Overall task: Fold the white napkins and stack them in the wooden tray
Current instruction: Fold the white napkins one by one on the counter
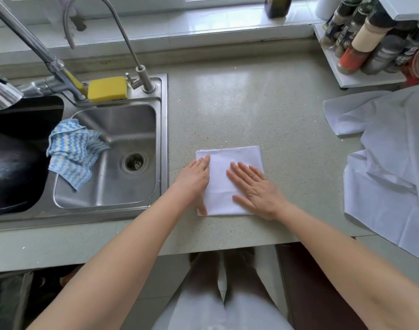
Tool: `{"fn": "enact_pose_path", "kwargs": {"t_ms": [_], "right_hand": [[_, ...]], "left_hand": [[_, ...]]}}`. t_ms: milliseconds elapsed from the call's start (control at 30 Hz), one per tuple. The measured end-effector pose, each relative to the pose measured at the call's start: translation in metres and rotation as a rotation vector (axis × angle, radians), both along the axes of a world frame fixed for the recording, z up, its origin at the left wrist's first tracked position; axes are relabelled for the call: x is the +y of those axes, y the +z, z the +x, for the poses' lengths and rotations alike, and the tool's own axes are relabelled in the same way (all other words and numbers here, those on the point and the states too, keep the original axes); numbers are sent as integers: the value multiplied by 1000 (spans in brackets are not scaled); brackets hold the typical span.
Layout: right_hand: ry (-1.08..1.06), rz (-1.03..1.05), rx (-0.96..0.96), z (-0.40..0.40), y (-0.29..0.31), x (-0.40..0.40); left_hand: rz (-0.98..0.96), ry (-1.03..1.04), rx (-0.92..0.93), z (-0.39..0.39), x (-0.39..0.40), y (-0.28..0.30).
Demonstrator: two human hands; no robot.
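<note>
So far, one white napkin (230, 179) lies folded into a neat square on the worktop (251, 103), low in the middle of the frame, just to the right of the steel sink (164, 139). Both hands lie flat on it. The left hand (195, 181) rests along its left edge, fingers (203, 163) straight and together with the thumb reaching down toward the near left corner. The right hand (256, 186) presses on the right half, fingers (243, 170) straight and slightly spread. Neither hand grips the cloth; my judgement is that the fold is being smoothed or its crease pressed down, so this napkin is folded or nearly so.

Much remains. At the right edge of the frame a loose heap of white napkins (389, 163) lies unfolded and rumpled, well apart from the folded one; how many it holds cannot be told from this view. No wooden tray shows anywhere in the frame, so nothing can be seen stacked yet, and it may simply sit outside the view. By that reckoning the task is at an early stage: the folded napkin has yet to go to the tray, and the heap has yet to be folded.
</note>
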State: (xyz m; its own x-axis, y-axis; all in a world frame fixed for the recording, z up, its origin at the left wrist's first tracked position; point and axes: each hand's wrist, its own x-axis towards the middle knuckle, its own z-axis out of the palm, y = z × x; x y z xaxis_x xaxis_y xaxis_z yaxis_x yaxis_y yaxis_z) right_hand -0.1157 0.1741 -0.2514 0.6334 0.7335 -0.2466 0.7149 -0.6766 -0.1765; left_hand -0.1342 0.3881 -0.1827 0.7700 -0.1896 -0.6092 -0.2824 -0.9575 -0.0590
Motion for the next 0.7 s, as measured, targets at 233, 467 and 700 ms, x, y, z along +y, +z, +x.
{"fn": "enact_pose_path", "kwargs": {"t_ms": [233,467,700], "right_hand": [[-216,-14,-30,57,-1,-11],[71,-81,-5,16,7,-50],[4,-134,34,-42,30,-42]], "left_hand": [[10,5,-16,1,-7,5],[-93,70,31,3,-8,7],[-101,185,-144,15,-51,-1]]}}
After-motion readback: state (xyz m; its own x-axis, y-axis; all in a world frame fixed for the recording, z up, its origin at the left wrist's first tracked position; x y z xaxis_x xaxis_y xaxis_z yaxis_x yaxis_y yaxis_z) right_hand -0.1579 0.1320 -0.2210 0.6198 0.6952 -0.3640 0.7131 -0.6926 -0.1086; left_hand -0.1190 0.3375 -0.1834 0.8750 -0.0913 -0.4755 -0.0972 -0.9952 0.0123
